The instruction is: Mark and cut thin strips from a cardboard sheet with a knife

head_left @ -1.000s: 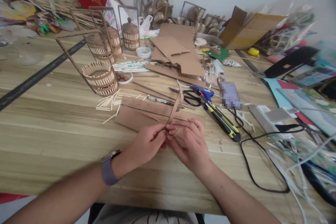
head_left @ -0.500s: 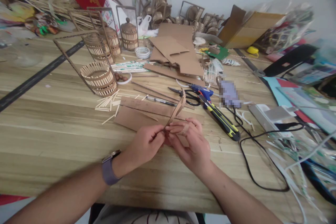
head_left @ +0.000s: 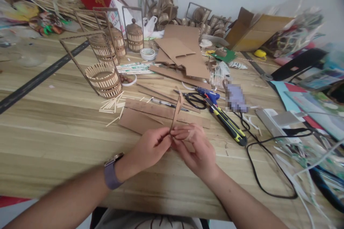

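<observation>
A narrow brown cardboard strip [head_left: 176,112] rises between my hands, its far end bent over. My left hand [head_left: 154,146], with a watch on the wrist, pinches the strip's lower end between thumb and fingers. From the other side my right hand [head_left: 195,146] grips the same end, fingertips against those of the left; the strip's lowest part is hidden by the fingers. Flat cardboard pieces [head_left: 137,121] lie on the table just beyond my hands. A pen [head_left: 166,103] and black-handled scissors [head_left: 195,101] are a little farther off.
A yellow-black utility knife [head_left: 227,123] and a blue glue gun [head_left: 208,94] lie to the right, near a black cable [head_left: 251,164]. Small slatted baskets [head_left: 103,80] with tall handles stand at left, beside loose thin sticks [head_left: 111,103]. Cardboard sheets [head_left: 182,48] are stacked behind.
The strip's upper part has swung slightly left and stands more upright. Both hands keep their hold on it. The whole view has shifted slightly.
</observation>
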Motion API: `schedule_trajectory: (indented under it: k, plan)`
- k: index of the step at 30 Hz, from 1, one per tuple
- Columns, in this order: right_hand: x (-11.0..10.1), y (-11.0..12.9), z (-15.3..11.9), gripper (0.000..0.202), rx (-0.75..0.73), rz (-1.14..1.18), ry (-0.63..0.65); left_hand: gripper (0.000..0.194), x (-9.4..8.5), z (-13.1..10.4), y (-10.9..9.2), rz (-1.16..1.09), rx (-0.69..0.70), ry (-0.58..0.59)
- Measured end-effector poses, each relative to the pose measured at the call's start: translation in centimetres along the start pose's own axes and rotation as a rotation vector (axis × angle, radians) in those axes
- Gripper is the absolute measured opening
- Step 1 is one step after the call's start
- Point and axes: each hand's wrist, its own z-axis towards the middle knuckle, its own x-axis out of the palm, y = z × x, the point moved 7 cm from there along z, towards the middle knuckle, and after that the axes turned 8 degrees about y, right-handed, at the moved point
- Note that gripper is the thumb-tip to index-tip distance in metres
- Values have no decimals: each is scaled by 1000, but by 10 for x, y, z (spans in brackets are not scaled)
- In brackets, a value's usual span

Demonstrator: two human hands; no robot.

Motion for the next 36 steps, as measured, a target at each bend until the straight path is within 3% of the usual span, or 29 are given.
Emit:
schedule_trajectory:
  k: [8, 19, 36]
  plan:
    - [0, 3, -3, 21, -22, -179, -6, 27, -1, -2, -1, 16, -8, 5]
    - [-5, -8, 1, 15, 132, -62, -13, 25, -2, -2, -6, 140, 50, 10]
    - [0, 3, -3, 23, 11, -184, -15, 29, -2, -2, -4, 27, 13, -30]
